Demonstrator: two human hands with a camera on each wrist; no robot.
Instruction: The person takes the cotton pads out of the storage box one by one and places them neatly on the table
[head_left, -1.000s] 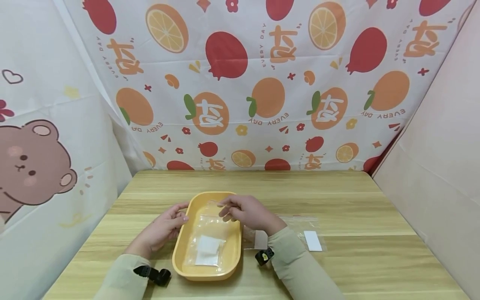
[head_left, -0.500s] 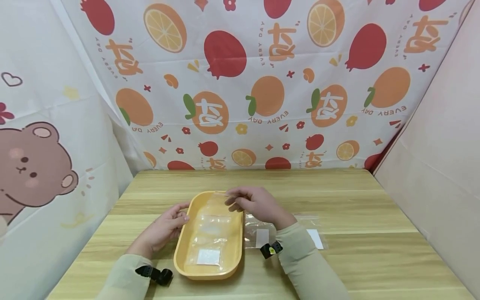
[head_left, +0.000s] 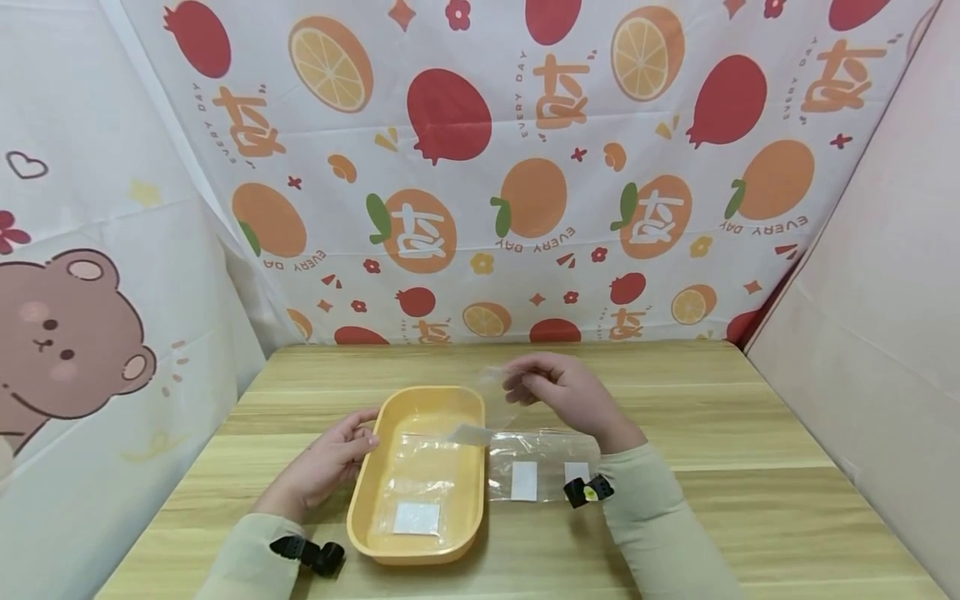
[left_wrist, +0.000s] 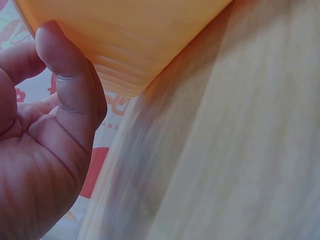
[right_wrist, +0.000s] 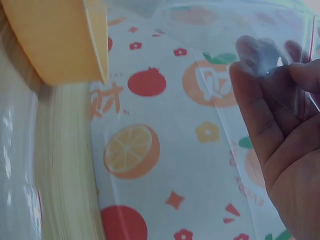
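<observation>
On the table, the yellow tray is lying lengthwise away from you, between your hands. The clear bag is hanging beside the tray's far right end, its long axis sloping down leftward from your right hand, the nearer one; its white patch is overlapping the rim. Your left hand is holding the tray's left side, half curled; your right is pinching the bag's top.
</observation>
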